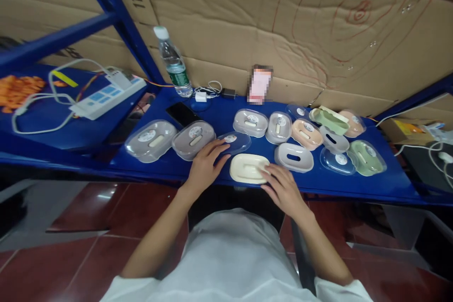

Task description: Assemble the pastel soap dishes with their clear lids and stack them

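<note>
Lying flat, cream tray (242,170), rounded corners

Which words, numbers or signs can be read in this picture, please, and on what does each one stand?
"1100X": on the cardboard, running to the picture's top edge.
Too small or blurred: bottle label, round stickers, dark print at left, red marks, pixelated pink object.
</note>
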### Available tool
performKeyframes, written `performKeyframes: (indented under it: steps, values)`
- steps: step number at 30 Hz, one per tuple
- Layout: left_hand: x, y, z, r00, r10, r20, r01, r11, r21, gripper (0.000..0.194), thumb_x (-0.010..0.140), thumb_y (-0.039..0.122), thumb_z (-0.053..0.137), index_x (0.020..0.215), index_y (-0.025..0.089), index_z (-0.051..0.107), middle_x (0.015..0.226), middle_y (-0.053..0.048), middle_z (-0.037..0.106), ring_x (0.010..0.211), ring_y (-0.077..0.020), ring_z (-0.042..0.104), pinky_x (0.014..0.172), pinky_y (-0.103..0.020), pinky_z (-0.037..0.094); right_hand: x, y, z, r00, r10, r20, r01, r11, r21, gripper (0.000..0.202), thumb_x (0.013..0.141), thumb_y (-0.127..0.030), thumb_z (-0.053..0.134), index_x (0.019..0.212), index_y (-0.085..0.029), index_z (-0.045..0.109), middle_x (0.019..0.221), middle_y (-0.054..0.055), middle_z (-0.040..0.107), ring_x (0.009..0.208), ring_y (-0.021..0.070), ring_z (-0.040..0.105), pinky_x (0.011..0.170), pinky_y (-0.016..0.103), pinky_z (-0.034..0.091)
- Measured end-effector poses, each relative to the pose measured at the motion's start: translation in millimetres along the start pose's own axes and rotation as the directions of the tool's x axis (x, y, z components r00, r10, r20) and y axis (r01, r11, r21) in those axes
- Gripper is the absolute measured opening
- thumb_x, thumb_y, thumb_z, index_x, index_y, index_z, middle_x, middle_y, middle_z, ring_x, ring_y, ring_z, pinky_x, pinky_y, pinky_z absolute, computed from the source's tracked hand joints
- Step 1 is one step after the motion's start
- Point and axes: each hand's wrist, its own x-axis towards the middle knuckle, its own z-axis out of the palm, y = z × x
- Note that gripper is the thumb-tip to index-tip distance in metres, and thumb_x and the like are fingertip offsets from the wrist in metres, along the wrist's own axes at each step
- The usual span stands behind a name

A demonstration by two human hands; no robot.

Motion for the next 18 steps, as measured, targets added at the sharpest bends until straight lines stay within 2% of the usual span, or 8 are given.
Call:
performKeyframes:
  steps: [4, 6, 8, 10, 13, 15, 18]
  values:
    - [-12, -4, 4.1, 0.997, 0.066, -0.029, -0.065, 0.998, 0.026, 0.026, 0.108, 0.032, 0.057, 0.129, 0.025, 0.071, 0.143, -0.01, 0.07, 0.14, -0.0277, 0.063, 0.121, -0.051, 0.051, -19, 40, -17, 0.977, 0.177, -0.12, -0.194, 0.969, -0.153, 0.052, 0.108, -0.032, 0.057, 0.159, -0.03, 0.049, 0.149, 0.014, 0.064, 0.143, 0.035, 0.057, 0.114, 0.057, 0.047]
    - [-13, -5, 7.5, 0.994, 0.098, -0.039, -0.096, 0.994, 0.048, 0.026, 0.108, 0.03, 0.058, 0.13, 0.024, 0.071, 0.144, -0.01, 0.07, 0.14, -0.028, 0.062, 0.121, -0.05, 0.051, -34, 56, -25, 0.959, 0.227, -0.168, -0.261, 0.94, -0.219, 0.049, 0.107, -0.03, 0.057, 0.156, -0.031, 0.054, 0.145, 0.012, 0.067, 0.139, 0.0353, 0.06, 0.111, 0.057, 0.047]
    - [-9, -3, 9.8, 0.994, 0.102, -0.042, -0.098, 0.991, 0.094, 0.026, 0.108, 0.029, 0.058, 0.13, 0.023, 0.071, 0.144, -0.01, 0.07, 0.139, -0.0292, 0.063, 0.119, -0.05, 0.051, -43, 60, -30, 0.955, 0.228, -0.19, -0.27, 0.932, -0.241, 0.042, 0.106, -0.027, 0.059, 0.148, -0.032, 0.061, 0.137, 0.01, 0.072, 0.13, 0.0339, 0.066, 0.107, 0.054, 0.048]
    - [-2, 2, 10.7, 0.997, 0.073, -0.029, -0.068, 0.986, 0.15, 0.026, 0.108, 0.029, 0.058, 0.129, 0.024, 0.072, 0.143, -0.01, 0.071, 0.136, -0.0306, 0.065, 0.115, -0.05, 0.053, -42, 50, -30, 0.949, 0.215, -0.23, -0.265, 0.94, -0.214, 0.039, 0.105, -0.024, 0.06, 0.143, -0.032, 0.065, 0.129, 0.008, 0.076, 0.121, 0.0323, 0.071, 0.101, 0.051, 0.049]
    - [9, 8, 11.3, 0.999, 0.022, 0.034, -0.029, 0.976, 0.215, 0.025, 0.105, 0.031, 0.063, 0.127, 0.025, 0.073, 0.138, -0.011, 0.072, 0.128, -0.0326, 0.067, 0.108, -0.05, 0.055, -26, 19, -22, 0.952, 0.168, -0.255, -0.206, 0.969, -0.133, 0.042, 0.102, -0.021, 0.063, 0.143, -0.033, 0.066, 0.126, 0.007, 0.077, 0.115, 0.0311, 0.073, 0.099, 0.049, 0.049]
    - [13, 9, 11.9, 0.998, 0.022, 0.059, -0.035, 0.974, 0.224, 0.026, 0.103, 0.033, 0.066, 0.126, 0.024, 0.074, 0.135, -0.011, 0.072, 0.126, -0.0334, 0.066, 0.106, -0.05, 0.055, -12, -3, -14, 0.973, 0.103, -0.207, -0.123, 0.988, -0.091, 0.045, 0.102, -0.019, 0.063, 0.145, -0.034, 0.064, 0.127, 0.007, 0.077, 0.117, 0.03, 0.073, 0.102, 0.049, 0.049]
    - [14, 6, 12.6, 0.999, 0.034, 0.007, -0.035, 0.986, 0.163, 0.028, 0.106, 0.035, 0.062, 0.129, 0.022, 0.072, 0.134, -0.012, 0.071, 0.126, -0.0309, 0.064, 0.107, -0.047, 0.055, 7, -24, -2, 0.993, 0.012, -0.118, -0.02, 0.998, -0.063, 0.047, 0.104, -0.017, 0.06, 0.147, -0.035, 0.061, 0.128, 0.007, 0.076, 0.119, 0.0282, 0.072, 0.104, 0.049, 0.049]
